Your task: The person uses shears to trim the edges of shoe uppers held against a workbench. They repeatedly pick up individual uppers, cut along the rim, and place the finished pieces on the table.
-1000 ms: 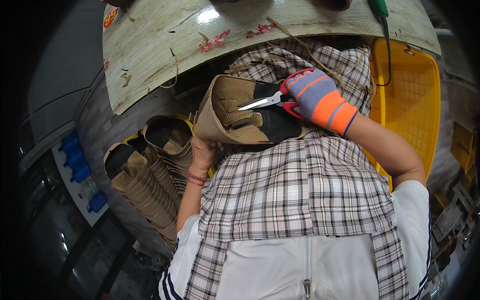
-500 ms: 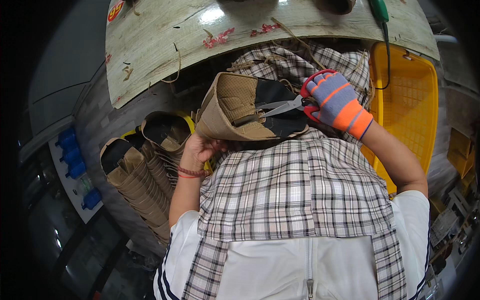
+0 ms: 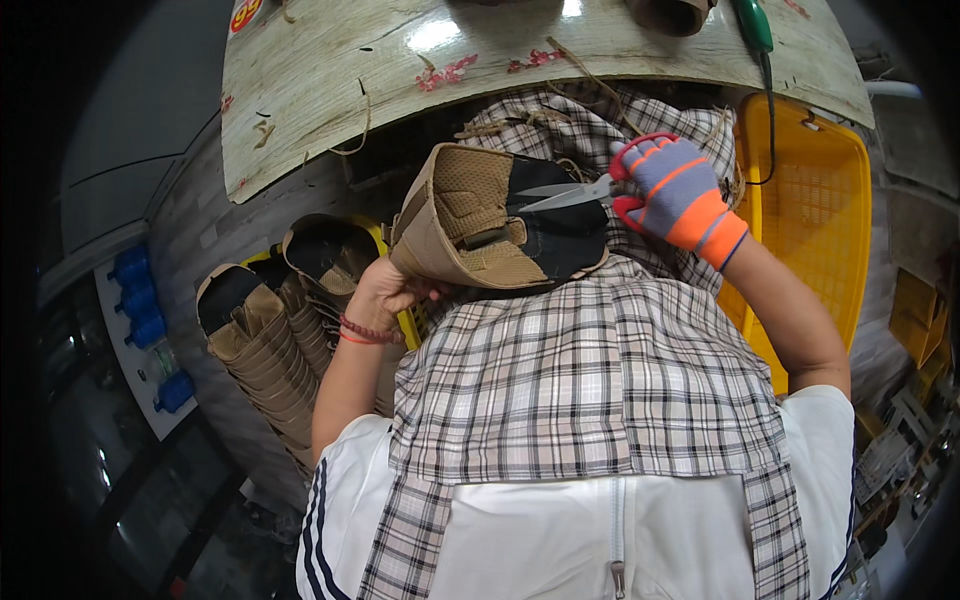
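Observation:
My left hand (image 3: 393, 287), bare with a bead bracelet, is closed on the lower left edge of a tan-and-black boot upper (image 3: 425, 232). Its wide opening faces right, showing a tan textured lining, a small strap and a black inner panel. In a grey-and-orange striped glove, my right hand (image 3: 672, 190) is closed round the red handles of a pair of scissors (image 3: 562, 196). The parted blades point left, over the black panel. The fingertips of my left hand are partly hidden beneath the upper.
Stacked boot uppers (image 3: 265, 350) stand in a yellow container at left. At right is a yellow plastic basket (image 3: 820, 230). Ahead, a light wood-patterned table (image 3: 330, 90) bears thread scraps, a green-handled corded tool (image 3: 755, 25) and a brown rolled piece (image 3: 675, 12). A plaid apron covers my lap.
The scissors have drawn back to the right and up from the small strap inside the upper. My left hand has shifted slightly left along the upper's edge.

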`<state>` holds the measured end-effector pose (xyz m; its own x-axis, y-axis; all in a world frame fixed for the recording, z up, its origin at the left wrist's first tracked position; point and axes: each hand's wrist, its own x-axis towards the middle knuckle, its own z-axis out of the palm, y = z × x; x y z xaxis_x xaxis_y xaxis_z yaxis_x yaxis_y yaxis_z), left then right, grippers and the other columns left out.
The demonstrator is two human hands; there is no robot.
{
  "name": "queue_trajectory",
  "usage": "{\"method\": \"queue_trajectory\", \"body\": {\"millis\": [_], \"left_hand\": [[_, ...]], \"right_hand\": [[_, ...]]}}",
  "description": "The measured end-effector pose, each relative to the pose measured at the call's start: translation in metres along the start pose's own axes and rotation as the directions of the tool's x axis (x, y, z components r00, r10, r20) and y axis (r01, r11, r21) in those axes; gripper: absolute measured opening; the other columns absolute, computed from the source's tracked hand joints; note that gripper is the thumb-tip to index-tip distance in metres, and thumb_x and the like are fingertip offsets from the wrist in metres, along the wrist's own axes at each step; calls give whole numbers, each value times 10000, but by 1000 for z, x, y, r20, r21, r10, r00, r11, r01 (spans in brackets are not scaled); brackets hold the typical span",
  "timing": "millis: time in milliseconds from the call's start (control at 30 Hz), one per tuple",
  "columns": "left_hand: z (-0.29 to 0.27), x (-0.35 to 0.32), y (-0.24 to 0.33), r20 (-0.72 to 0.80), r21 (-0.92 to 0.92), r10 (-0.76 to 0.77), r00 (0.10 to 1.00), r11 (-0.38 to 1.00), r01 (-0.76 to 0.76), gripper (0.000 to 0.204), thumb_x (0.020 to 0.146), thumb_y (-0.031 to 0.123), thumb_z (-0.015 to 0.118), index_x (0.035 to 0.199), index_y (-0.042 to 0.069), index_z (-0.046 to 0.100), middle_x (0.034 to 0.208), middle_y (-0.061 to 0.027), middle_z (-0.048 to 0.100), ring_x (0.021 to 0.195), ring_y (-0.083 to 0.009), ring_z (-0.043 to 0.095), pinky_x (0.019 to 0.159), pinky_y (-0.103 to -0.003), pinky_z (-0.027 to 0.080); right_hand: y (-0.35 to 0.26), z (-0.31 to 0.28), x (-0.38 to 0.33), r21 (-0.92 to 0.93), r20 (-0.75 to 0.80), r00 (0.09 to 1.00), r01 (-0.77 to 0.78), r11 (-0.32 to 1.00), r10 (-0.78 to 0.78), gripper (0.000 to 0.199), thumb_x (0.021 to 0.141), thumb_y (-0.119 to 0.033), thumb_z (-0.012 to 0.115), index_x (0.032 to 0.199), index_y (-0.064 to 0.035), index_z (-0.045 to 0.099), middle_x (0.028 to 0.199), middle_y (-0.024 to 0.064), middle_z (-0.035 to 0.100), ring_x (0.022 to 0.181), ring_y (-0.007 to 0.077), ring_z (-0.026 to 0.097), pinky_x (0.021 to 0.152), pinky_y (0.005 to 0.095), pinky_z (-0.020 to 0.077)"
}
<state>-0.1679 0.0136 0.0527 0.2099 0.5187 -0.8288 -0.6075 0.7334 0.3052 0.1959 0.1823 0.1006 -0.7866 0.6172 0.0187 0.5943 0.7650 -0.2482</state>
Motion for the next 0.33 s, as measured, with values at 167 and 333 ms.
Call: {"method": "queue_trajectory", "body": {"millis": [167, 333], "left_hand": [[16, -5, 9, -41, 89, 158, 987, 984, -154, 467, 717, -93, 783, 1120, 39, 585, 947, -81, 657, 801, -209, 678, 672, -344, 594], [-6, 6, 2, -47, 189, 351, 935, 922, -337, 471, 738, -93, 771, 1143, 68, 592, 1019, -69, 633, 941, -201, 645, 848, -329, 563]], "right_hand": [[-21, 3, 12, 142, 65, 997, 22, 990, -32, 324, 695, -270, 785, 958, -120, 668, 853, 78, 664, 824, 266, 638, 744, 365, 497], [-44, -1, 9, 147, 513, 855, -176, 973, 77, 465, 790, -463, 704, 1089, -107, 686, 916, 123, 702, 912, 283, 677, 788, 362, 533]]}}
